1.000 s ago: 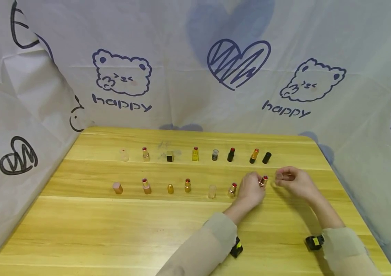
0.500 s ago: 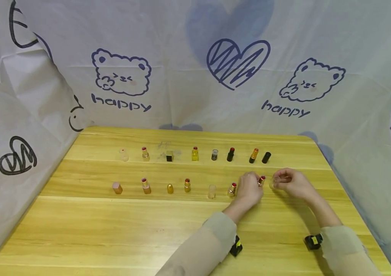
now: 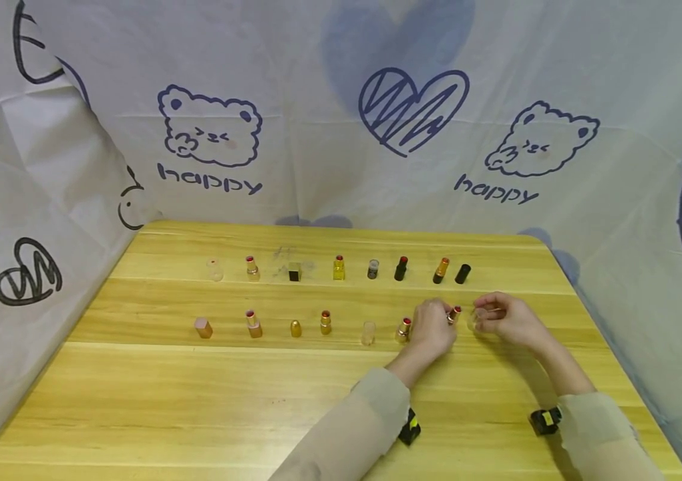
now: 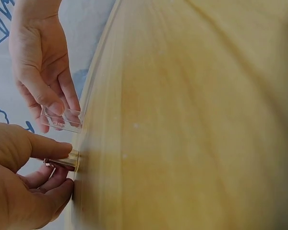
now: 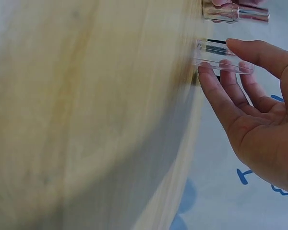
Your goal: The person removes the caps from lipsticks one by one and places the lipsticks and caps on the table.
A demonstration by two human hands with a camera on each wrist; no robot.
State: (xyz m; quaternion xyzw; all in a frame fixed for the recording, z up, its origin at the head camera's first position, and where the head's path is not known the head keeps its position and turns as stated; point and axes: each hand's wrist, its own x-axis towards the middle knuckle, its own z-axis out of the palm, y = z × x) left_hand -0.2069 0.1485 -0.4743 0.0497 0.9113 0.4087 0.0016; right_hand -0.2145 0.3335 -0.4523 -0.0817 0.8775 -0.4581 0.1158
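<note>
My left hand (image 3: 433, 329) pinches a gold lipstick (image 3: 453, 315) with its red tip pointing up. In the left wrist view its thumb and fingers hold the lipstick's base (image 4: 69, 162) at the table surface. Just to the right, my right hand (image 3: 510, 322) holds a clear lipstick cap (image 5: 221, 56) between thumb and fingertips, upright and close to the tabletop. Cap and lipstick stand apart, a small gap between them. Another uncapped gold lipstick (image 3: 403, 331) stands just left of my left hand, beside a clear cap (image 3: 368, 333).
Several lipsticks and caps stand in two rows on the wooden table (image 3: 196, 401). The back row ends in a black cap (image 3: 463, 274) beside an orange-and-black lipstick (image 3: 441, 270). The front row includes a pink cap (image 3: 203, 327) and a gold bullet-shaped cap (image 3: 295, 328). A printed cloth hangs behind.
My right hand has brought the clear cap slightly lower and left. The left hand keeps its grip on the lipstick, which has shifted a little left. The standing lipsticks stay put.
</note>
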